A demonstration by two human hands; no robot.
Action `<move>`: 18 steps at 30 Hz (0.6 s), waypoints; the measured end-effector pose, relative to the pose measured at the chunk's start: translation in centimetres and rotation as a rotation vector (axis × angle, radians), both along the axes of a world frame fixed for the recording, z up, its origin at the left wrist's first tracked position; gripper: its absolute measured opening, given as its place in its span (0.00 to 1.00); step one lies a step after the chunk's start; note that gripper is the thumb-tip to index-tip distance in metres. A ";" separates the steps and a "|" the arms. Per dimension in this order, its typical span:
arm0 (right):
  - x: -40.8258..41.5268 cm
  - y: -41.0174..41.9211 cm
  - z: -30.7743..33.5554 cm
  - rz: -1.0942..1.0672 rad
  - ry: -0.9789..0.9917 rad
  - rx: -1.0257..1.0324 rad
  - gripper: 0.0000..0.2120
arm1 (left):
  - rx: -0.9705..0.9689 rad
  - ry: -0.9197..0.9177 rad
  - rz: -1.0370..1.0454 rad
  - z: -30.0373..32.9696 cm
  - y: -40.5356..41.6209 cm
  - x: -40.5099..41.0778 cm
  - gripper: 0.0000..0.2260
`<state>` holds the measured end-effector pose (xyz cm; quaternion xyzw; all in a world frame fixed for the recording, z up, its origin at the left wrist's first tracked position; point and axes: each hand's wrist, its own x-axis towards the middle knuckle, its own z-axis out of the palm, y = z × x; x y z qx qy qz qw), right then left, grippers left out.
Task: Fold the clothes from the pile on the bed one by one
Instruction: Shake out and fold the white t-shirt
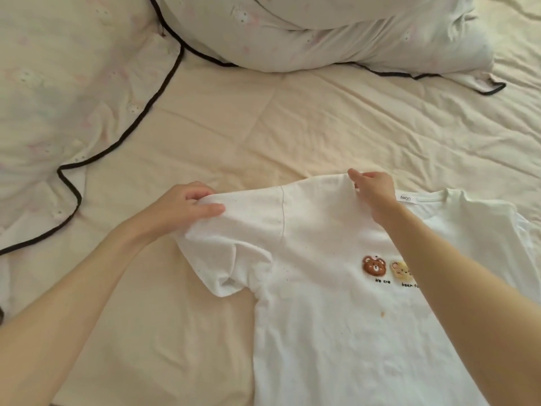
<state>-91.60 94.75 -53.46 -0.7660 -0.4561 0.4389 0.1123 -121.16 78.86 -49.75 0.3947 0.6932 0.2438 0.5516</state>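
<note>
- Fingers of the left hand [187,205] are curling around the outer edge of the white T-shirt's [336,317] sleeve [234,244], with the thumb lying flat on top of the cloth and the other fingertips tucked behind the fold.
- Fingers of the right hand [373,190] are pinching the shoulder of the same garment close to the neckline, knuckles up, with one fingertip pointing away toward the far side of the bed.
- Between the two hands the shoulder and sleeve are being held slightly raised off the bed sheet [263,127], forming a soft ridge, while the body of the T-shirt is lying front side up on the sheet below and to the right of both hands.
- The cloth is looking like thin, soft cotton knit, lightly wrinkled, with a straight seam running down from the shoulder ridge.
- On the chest a brown bear patch [373,265] and a paler yellow one [402,271] are sitting side by side above small dark lettering; the right forearm is covering part of the yellow patch and the words.
- A small brownish stain [382,314] is showing below the patches, and a neck label [405,198] is showing inside the ribbed collar, just beside the right wrist.
- The sheet is cream, quilted and creased.
- A pale printed duvet [58,98] with dark piping is lying bunched along the left and far sides of the bed, well apart from the T-shirt.
</note>
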 end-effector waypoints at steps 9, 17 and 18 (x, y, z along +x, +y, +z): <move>-1.6 2.3 -0.9 -0.213 0.027 0.034 0.14 | 0.115 0.111 -0.027 1.4 1.7 -0.4 0.09; -1.5 -3.0 -0.4 0.191 -0.295 0.272 0.17 | 0.012 -0.246 0.575 -2.0 -1.3 -1.6 0.12; -1.8 -5.1 -0.3 0.273 -0.300 0.333 0.20 | -0.019 -0.331 0.624 -2.6 -2.5 -1.2 0.14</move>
